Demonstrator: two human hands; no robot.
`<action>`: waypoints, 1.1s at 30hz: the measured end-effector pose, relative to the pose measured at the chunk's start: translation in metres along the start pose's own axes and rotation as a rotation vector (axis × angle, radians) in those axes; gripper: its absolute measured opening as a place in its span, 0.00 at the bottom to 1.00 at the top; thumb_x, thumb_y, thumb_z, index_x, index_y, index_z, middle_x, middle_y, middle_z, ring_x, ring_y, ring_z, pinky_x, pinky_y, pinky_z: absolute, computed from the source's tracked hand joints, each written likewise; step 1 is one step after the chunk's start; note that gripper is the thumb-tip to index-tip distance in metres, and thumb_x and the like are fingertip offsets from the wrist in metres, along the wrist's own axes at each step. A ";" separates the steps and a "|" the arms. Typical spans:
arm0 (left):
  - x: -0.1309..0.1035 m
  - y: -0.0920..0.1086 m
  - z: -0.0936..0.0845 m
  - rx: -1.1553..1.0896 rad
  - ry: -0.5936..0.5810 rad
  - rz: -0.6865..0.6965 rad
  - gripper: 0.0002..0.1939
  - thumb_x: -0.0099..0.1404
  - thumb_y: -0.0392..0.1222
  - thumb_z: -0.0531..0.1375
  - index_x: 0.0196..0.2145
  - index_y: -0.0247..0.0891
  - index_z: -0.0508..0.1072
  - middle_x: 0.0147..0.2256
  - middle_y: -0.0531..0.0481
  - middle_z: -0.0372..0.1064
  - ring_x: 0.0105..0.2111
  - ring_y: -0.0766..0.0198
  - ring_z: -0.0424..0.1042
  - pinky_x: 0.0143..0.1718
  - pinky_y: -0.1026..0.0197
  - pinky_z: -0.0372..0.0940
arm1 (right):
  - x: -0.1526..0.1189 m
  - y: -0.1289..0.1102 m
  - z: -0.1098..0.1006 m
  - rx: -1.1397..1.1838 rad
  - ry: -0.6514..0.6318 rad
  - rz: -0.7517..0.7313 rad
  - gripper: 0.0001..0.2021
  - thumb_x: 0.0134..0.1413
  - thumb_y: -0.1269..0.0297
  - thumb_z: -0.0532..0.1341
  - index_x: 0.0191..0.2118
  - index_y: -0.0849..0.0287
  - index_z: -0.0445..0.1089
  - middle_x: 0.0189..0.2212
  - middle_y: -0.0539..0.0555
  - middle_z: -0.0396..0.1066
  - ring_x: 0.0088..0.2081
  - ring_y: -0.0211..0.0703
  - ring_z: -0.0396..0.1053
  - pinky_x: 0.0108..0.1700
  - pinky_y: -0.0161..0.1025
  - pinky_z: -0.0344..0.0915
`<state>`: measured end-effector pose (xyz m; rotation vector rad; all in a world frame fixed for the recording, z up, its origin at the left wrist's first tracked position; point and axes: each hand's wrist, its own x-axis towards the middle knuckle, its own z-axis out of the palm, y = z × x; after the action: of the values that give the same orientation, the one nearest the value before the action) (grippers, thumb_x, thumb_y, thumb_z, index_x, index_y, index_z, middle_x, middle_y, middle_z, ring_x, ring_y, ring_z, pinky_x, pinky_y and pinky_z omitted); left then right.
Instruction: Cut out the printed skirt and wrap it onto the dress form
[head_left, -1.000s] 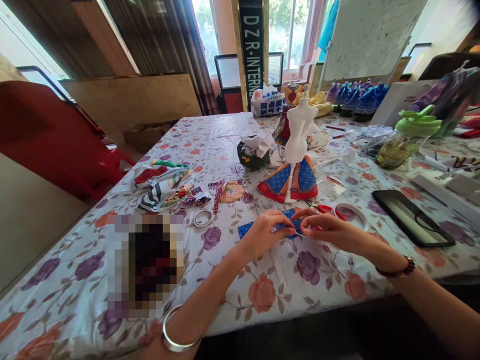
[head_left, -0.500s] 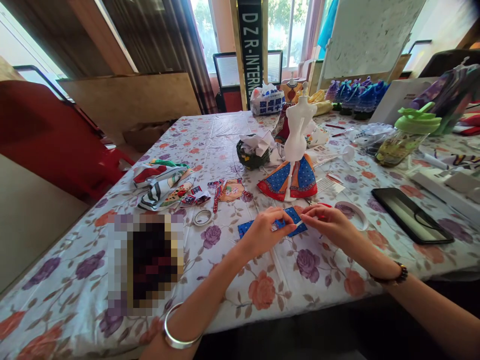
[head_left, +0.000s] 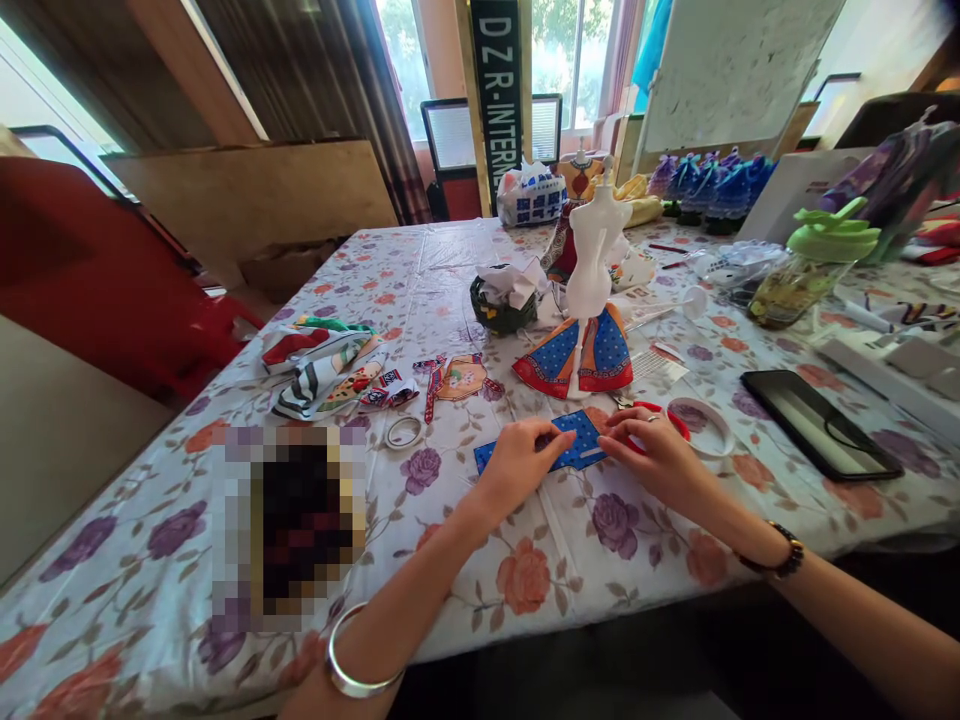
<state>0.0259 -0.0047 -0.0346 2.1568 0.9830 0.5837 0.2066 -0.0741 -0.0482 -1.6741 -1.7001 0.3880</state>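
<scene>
A blue dotted fabric piece lies flat on the tablecloth, with a short white strip, like tape, along its lower right edge. My left hand rests over the fabric, fingers bent and pressing on it, thumb close to the index finger. At the fabric's right end, my right hand has its fingertips pinched by the strip's end; the exact hold is partly hidden. Red-handled scissors lie partly under the right hand. Just behind stands a white mannequin over a blue, orange and red skirt.
A tape roll sits left of the fabric, a larger white roll to the right. Beyond it lies a phone. Printed cloth, a dark basket and a green-lidded jar stand around. A blurred-out item occupies the left front.
My left hand has moved back left, away from the right fingertips. The white strip, earlier between both hands' fingers, now lies along the fabric edge. My right hand has shifted slightly down.
</scene>
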 end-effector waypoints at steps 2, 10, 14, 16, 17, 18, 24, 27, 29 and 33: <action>0.001 -0.003 0.000 0.010 0.008 0.021 0.12 0.61 0.44 0.55 0.30 0.34 0.75 0.27 0.50 0.69 0.25 0.69 0.64 0.29 0.66 0.57 | 0.001 0.002 0.000 0.003 -0.016 -0.003 0.11 0.52 0.60 0.58 0.24 0.59 0.71 0.35 0.60 0.70 0.42 0.51 0.66 0.46 0.49 0.60; 0.000 -0.012 0.002 0.014 -0.074 0.104 0.05 0.56 0.38 0.61 0.32 0.39 0.76 0.30 0.51 0.67 0.29 0.68 0.65 0.34 0.66 0.60 | 0.002 0.009 0.000 0.002 -0.069 0.013 0.12 0.50 0.59 0.58 0.23 0.58 0.74 0.40 0.61 0.70 0.46 0.55 0.64 0.47 0.52 0.59; 0.000 -0.013 0.002 0.019 -0.082 0.105 0.06 0.56 0.38 0.61 0.32 0.40 0.76 0.30 0.51 0.66 0.30 0.68 0.65 0.35 0.65 0.61 | 0.001 0.009 0.002 0.011 -0.072 0.027 0.11 0.50 0.59 0.58 0.24 0.58 0.74 0.42 0.60 0.69 0.47 0.55 0.64 0.47 0.52 0.59; 0.000 -0.013 0.002 0.021 -0.085 0.104 0.06 0.56 0.38 0.61 0.33 0.40 0.76 0.31 0.51 0.66 0.30 0.68 0.66 0.35 0.65 0.61 | 0.002 0.009 0.003 0.014 -0.071 0.034 0.10 0.49 0.60 0.59 0.24 0.57 0.74 0.42 0.59 0.70 0.46 0.55 0.65 0.47 0.52 0.59; 0.000 -0.013 0.002 0.022 -0.087 0.103 0.06 0.57 0.38 0.60 0.33 0.40 0.77 0.31 0.51 0.66 0.30 0.68 0.66 0.35 0.65 0.61 | 0.002 0.009 0.003 0.015 -0.071 0.035 0.10 0.49 0.60 0.59 0.24 0.57 0.74 0.43 0.59 0.70 0.46 0.55 0.65 0.47 0.52 0.59; 0.000 -0.013 0.002 0.023 -0.089 0.102 0.06 0.57 0.38 0.60 0.33 0.40 0.77 0.31 0.51 0.66 0.30 0.68 0.66 0.35 0.65 0.61 | 0.002 0.009 0.003 0.016 -0.070 0.036 0.10 0.49 0.60 0.59 0.24 0.57 0.74 0.43 0.59 0.69 0.46 0.55 0.65 0.47 0.52 0.59; 0.000 -0.014 0.003 0.030 -0.094 0.099 0.06 0.57 0.39 0.61 0.33 0.40 0.77 0.31 0.51 0.66 0.30 0.68 0.66 0.35 0.65 0.60 | 0.003 0.008 0.004 0.014 -0.071 0.028 0.10 0.49 0.60 0.59 0.24 0.57 0.75 0.44 0.59 0.70 0.46 0.55 0.65 0.48 0.51 0.58; 0.000 -0.015 0.003 0.031 -0.095 0.101 0.07 0.57 0.39 0.60 0.33 0.40 0.77 0.31 0.51 0.66 0.30 0.68 0.65 0.35 0.65 0.60 | 0.003 0.009 0.004 0.010 -0.075 0.028 0.11 0.49 0.59 0.59 0.25 0.58 0.75 0.44 0.59 0.70 0.46 0.55 0.65 0.48 0.51 0.58; 0.001 -0.015 0.003 0.031 -0.094 0.100 0.06 0.57 0.39 0.60 0.33 0.40 0.77 0.31 0.51 0.66 0.30 0.68 0.65 0.35 0.65 0.60 | 0.003 0.010 0.004 0.007 -0.077 0.028 0.11 0.49 0.59 0.59 0.25 0.58 0.75 0.43 0.59 0.69 0.46 0.55 0.65 0.48 0.51 0.58; 0.001 -0.014 0.003 0.031 -0.092 0.093 0.06 0.57 0.38 0.61 0.33 0.40 0.77 0.31 0.51 0.66 0.30 0.67 0.66 0.35 0.65 0.60 | 0.003 0.009 0.005 -0.002 -0.077 0.027 0.11 0.49 0.58 0.59 0.25 0.56 0.75 0.44 0.58 0.69 0.46 0.55 0.65 0.47 0.51 0.58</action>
<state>0.0214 0.0013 -0.0471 2.2455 0.8515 0.5111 0.2108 -0.0694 -0.0569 -1.7056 -1.7355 0.4693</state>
